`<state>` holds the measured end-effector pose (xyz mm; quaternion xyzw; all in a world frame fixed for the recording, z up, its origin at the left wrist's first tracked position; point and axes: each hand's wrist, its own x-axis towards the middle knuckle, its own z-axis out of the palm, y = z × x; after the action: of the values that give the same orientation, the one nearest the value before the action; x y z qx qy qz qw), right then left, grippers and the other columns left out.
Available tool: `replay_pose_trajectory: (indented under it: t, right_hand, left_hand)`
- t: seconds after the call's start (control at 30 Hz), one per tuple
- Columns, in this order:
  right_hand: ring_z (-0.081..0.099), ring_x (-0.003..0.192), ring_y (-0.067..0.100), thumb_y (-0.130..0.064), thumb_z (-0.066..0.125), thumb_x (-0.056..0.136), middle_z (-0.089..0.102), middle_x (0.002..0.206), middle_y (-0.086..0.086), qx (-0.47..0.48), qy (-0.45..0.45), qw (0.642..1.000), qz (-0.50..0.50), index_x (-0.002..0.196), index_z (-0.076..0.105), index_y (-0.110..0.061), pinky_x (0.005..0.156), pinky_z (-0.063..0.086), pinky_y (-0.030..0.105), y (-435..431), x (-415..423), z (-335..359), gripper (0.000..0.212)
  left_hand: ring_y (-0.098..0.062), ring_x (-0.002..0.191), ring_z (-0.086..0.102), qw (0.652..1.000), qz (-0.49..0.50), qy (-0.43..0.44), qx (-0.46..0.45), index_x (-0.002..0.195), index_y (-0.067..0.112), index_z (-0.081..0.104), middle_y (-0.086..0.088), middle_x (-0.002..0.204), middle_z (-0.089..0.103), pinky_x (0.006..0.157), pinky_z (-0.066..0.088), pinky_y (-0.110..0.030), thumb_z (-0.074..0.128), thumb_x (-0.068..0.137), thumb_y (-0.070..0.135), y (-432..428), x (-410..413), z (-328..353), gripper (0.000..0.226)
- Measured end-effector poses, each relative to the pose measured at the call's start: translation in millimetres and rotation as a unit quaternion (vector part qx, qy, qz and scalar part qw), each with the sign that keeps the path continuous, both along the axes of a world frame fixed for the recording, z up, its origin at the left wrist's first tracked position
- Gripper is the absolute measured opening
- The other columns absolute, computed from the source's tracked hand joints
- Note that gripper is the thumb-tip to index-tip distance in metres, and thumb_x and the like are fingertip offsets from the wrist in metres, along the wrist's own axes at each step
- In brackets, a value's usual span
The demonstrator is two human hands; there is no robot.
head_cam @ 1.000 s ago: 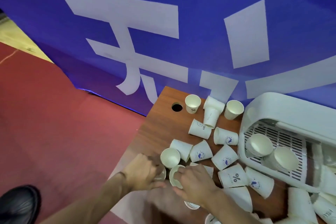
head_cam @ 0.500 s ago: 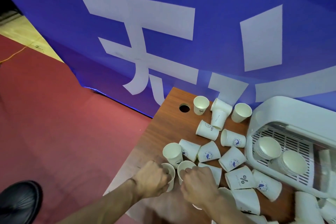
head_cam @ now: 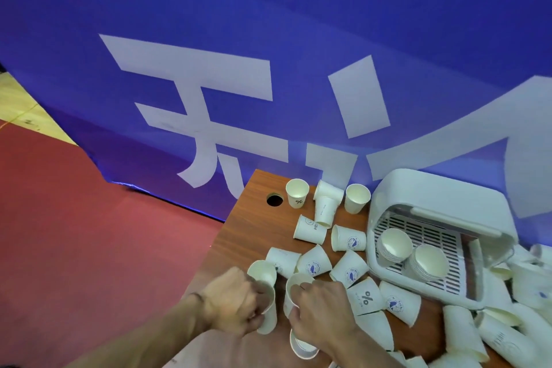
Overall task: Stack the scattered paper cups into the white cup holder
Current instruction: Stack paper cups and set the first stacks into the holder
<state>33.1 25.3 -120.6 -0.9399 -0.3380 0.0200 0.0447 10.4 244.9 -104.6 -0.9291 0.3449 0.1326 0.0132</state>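
Change: the left hand's cup, mostly hidden behind the knuckles a second ago, now shows its side below the fist. Both hands stay low at the table's near-left corner.
Left hand [head_cam: 236, 305]: fingers are curled tight round the wall of the left cup [head_cam: 268, 318].
Right hand [head_cam: 324, 312]: it grasps the right cup [head_cam: 294, 281] at the rim, with fingertips dipped inside the mouth. The mouth faces up.
Held cups: they are side by side, just apart, and neither is nested in the other.
Cup holder [head_cam: 442, 197]: white, at the right of the table against the blue banner [head_cam: 268, 39], well apart from the hands.
In the holder: two stacks of nested cups, the left stack [head_cam: 394, 245] and the right stack [head_cam: 428, 263], sit side by side on the slatted tray.
Scattered cups [head_cam: 348, 269]: they lie loose between the hands and the holder, most on their sides. An upright empty cup [head_cam: 297, 194] stands by the round hole [head_cam: 274, 199].
Table [head_cam: 248, 230]: wooden, with cups piled at its right end too.
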Motion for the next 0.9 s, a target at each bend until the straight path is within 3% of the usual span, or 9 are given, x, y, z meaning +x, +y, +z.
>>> replay_pose_trajectory:
  t: [0.13,0.23,0.33,0.5,0.63,0.73,0.9]
  right_hand:
    - [0.046,0.038,0.014,-0.037,0.062,0.057,0.049,0.046,-0.005,0.013,-0.002,1.000,-0.025,0.054,0.042,-0.023,0.041,0.022,0.023,-17.2,2.3,21.1,0.025]
    - [0.053,0.048,0.016,-0.039,0.053,0.070,0.056,0.056,-0.005,0.021,-0.017,0.999,-0.046,0.062,0.043,-0.025,0.045,0.027,0.026,-35.2,10.3,36.5,0.019]
    - [0.052,0.042,0.014,-0.039,0.060,0.060,0.053,0.050,-0.005,0.024,-0.039,0.996,-0.083,0.058,0.041,-0.026,0.041,0.022,0.026,-57.1,20.6,56.7,0.024]
    - [0.053,0.042,0.015,-0.036,0.066,0.059,0.052,0.052,-0.006,0.026,-0.097,0.981,-0.165,0.060,0.049,-0.026,0.040,0.027,0.026,-111.8,39.2,73.9,0.020]
    - [0.051,0.041,0.014,-0.033,0.068,0.060,0.054,0.052,-0.005,0.023,-0.120,0.966,-0.226,0.060,0.048,-0.026,0.042,0.023,0.024,-162.4,46.0,81.6,0.021]
    - [0.054,0.043,0.014,-0.030,0.069,0.064,0.055,0.053,-0.005,0.022,-0.121,0.957,-0.262,0.062,0.051,-0.025,0.041,0.030,0.023,-195.9,46.9,79.9,0.019]
    - [0.058,0.049,0.015,-0.031,0.065,0.069,0.058,0.057,-0.006,0.007,-0.123,0.945,-0.303,0.065,0.054,-0.025,0.044,0.033,0.024,-232.9,46.9,69.0,0.014]
  left_hand:
    - [-0.022,0.055,0.046,0.998,-0.054,-0.024,-0.018,0.068,0.022,0.036,0.000,0.074,0.051,0.045,0.031,-0.032,0.049,0.078,0.039,-15.0,13.5,30.2,0.024]
    - [-0.021,0.057,0.047,0.996,-0.070,-0.043,-0.031,0.069,0.022,0.038,0.001,0.076,0.053,0.047,0.035,-0.034,0.049,0.081,0.039,-33.1,29.4,53.5,0.023]
    - [-0.022,0.061,0.052,0.994,-0.084,-0.068,-0.031,0.073,0.022,0.046,0.001,0.078,0.058,0.050,0.040,-0.034,0.048,0.084,0.040,-58.5,49.3,74.3,0.021]
    - [-0.013,0.052,0.050,0.973,-0.129,-0.190,-0.025,0.071,0.025,0.053,0.007,0.066,0.054,0.041,0.026,-0.025,0.054,0.088,0.038,-114.1,84.4,97.6,0.022]
    - [-0.014,0.053,0.052,0.966,-0.108,-0.221,-0.077,0.071,0.023,0.058,0.008,0.066,0.055,0.040,0.028,-0.025,0.058,0.089,0.035,-161.1,103.0,94.1,0.021]
    - [-0.013,0.052,0.052,0.963,-0.108,-0.220,-0.108,0.069,0.023,0.058,0.008,0.064,0.055,0.043,0.026,-0.023,0.065,0.085,0.032,-190.0,111.5,85.5,0.019]
    - [-0.013,0.053,0.055,0.964,-0.101,-0.212,-0.127,0.071,0.020,0.061,0.006,0.065,0.059,0.042,0.038,-0.025,0.061,0.088,0.028,-220.9,121.1,64.8,0.019]
